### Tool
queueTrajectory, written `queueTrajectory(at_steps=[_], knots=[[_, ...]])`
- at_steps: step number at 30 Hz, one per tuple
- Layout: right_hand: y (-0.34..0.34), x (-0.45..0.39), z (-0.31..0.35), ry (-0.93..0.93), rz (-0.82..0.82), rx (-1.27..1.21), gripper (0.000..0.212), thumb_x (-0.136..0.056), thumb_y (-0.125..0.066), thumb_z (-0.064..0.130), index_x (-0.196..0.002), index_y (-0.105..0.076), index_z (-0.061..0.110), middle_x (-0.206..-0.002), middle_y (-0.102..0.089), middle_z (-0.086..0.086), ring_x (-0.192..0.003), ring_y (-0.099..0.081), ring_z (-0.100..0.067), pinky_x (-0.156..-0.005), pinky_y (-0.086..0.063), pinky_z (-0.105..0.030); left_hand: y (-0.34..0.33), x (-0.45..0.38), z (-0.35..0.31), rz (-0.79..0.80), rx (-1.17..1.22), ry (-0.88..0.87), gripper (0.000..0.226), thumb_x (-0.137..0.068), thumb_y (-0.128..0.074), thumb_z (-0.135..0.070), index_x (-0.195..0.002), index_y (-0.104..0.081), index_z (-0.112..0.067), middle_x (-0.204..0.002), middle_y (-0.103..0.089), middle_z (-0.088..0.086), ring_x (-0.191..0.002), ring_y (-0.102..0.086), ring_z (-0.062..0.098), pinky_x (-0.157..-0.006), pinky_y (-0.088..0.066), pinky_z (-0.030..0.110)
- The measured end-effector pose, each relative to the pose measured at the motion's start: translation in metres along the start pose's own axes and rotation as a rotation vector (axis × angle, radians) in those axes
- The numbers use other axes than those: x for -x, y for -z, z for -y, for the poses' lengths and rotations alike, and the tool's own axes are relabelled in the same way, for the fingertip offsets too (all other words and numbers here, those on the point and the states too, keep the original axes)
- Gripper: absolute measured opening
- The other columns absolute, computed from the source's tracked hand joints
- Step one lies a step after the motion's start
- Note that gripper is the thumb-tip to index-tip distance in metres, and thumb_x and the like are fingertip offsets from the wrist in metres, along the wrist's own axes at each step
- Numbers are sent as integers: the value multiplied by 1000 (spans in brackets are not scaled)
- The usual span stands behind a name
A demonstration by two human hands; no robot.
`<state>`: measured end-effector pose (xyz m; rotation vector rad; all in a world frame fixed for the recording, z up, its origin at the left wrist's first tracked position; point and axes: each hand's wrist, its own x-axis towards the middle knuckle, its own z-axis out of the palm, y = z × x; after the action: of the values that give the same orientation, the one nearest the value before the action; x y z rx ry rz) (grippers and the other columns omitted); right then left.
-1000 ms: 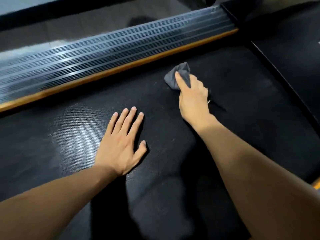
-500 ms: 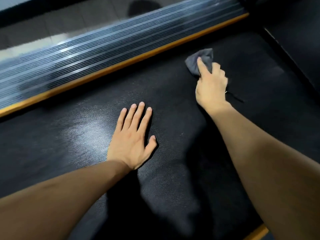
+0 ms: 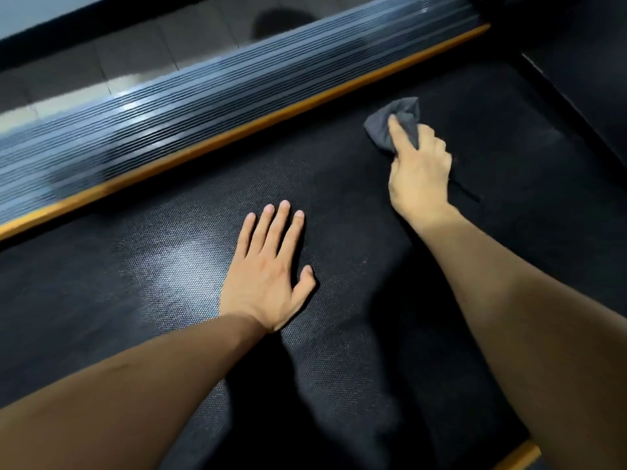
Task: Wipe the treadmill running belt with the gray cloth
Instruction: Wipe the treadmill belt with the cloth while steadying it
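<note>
Right hand [image 3: 419,171]: closed around a bunched gray cloth [image 3: 393,125], forefinger stretched forward over the fabric, pressing it onto the running belt [image 3: 356,334]. Cloth lies on the belt's far right part, near the orange strip [image 3: 237,130] but apart from it; soft, crumpled, matte, its free end poking out beyond the fingertips.

Left hand [image 3: 268,269]: fully open, palm flat on the belt, four fingers together and pointing toward the orange strip, thumb spread to the side; holds nothing. It sits nearer the wearer than the cloth, well apart from it.

Running belt: black, flat, finely dimpled weave; a pale sheen shows just left of the left hand.

Orange strip: narrow, straight, smooth edging along the belt's far side.

Side rail [image 3: 169,120]: beyond the strip, dark, glossy, ribbed lengthwise with parallel grooves.
</note>
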<state>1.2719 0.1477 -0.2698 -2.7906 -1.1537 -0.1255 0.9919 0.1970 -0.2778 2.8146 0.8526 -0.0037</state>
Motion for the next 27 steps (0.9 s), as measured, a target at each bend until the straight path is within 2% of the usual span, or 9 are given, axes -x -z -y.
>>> queueTrajectory(at_steps=[4,7,9,11,13,16,21,24,27], knots=[[0,54,52,74,-53,21,65,-84,-53,24,-147,-40,29,-129,-50,-13,-103,-49,-36,-84,-37,-44,0,0,-1,2,7,-4,80,-93,-41,-50,-161,-21,-12,-169,-14,12,-157,-9,30,-126,-9,51],[4,116,86,203,-30,-51,65,-85,-50,25,-149,-38,27,-137,-48,-14,-112,-48,-33,-93,-36,-47,1,-1,0,-5,23,-14,79,-92,-42,-50,-157,-30,-8,-168,-19,15,-156,-13,32,-126,-10,52],[7,124,86,277,1,-48,68,-85,-51,25,-152,-34,27,-139,-47,-13,-116,-47,-32,-97,-36,-46,0,-1,0,-12,22,-20,78,-92,-41,-51,-156,-32,-8,-167,-21,14,-156,-14,32,-126,-11,52],[13,108,62,320,-1,-5,70,-84,-57,22,-150,-37,26,-131,-51,-13,-108,-51,-34,-89,-39,-47,-1,0,1,-21,25,-19,78,-92,-41,-51,-157,-30,-10,-167,-21,13,-156,-15,31,-126,-11,51],[18,87,16,166,23,70,69,-85,-58,23,-150,-37,28,-126,-51,-13,-102,-51,-35,-83,-41,-46,-2,0,1,-42,37,-12,78,-91,-41,-50,-158,-28,-12,-168,-21,11,-156,-15,30,-126,-11,50],[21,76,-53,-52,58,71,69,-91,-55,23,-155,-28,27,-140,-42,-16,-113,-47,-39,-92,-39,-48,-5,0,-1,-53,28,-11,78,-92,-40,-50,-159,-26,-14,-168,-19,10,-156,-13,29,-127,-10,50],[12,84,-38,-102,-4,25,67,-89,-54,21,-153,-32,26,-138,-43,-14,-113,-45,-37,-96,-36,-50,-7,-1,0,-61,1,-5,74,-96,-35,-49,-161,-22,-16,-169,-18,9,-157,-11,27,-127,-10,49],[10,124,6,57,-91,13,62,-86,-57,24,-146,-43,27,-126,-52,-12,-101,-49,-34,-84,-36,-45,-10,-1,2,-80,-2,8,66,-102,-28,-46,-161,-21,-17,-169,-18,8,-157,-12,25,-127,-9,47],[11,169,44,263,-90,-78,60,-89,-55,25,-147,-42,28,-128,-52,-11,-102,-49,-32,-86,-35,-46,-9,-3,2,-82,3,4,65,-103,-24,-45,-161,-22,-15,-168,-21,7,-156,-15,25,-128,-8,44]])
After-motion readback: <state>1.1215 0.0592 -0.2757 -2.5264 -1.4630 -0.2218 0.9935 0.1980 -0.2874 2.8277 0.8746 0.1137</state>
